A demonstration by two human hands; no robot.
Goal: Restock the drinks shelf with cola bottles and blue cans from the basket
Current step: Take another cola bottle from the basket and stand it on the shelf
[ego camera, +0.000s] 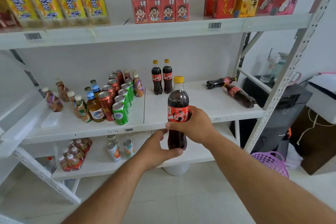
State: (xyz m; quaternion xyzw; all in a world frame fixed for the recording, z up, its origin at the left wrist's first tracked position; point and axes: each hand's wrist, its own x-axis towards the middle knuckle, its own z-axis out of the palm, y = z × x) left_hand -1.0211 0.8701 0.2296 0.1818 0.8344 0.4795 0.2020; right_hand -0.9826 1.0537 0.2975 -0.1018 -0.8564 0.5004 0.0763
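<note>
cola (pixel 177 112) stood upright in my grip, in front of the middle shelf (pixel 200 112). my right hand (pixel 196 125) wrapped its label; my left hand (pixel 160 149) cupped the base, thumb under it and fingers loosely curved. i judged this the shelving step: next, lift it over the lip and set it by the two upright colas (pixel 162 78) at the back. two more colas (pixel 234 89) lay flat to the right, so five in all, counting mine. i saw no blue cans. the basket (pixel 271 162) sat on the floor to my right.
</note>
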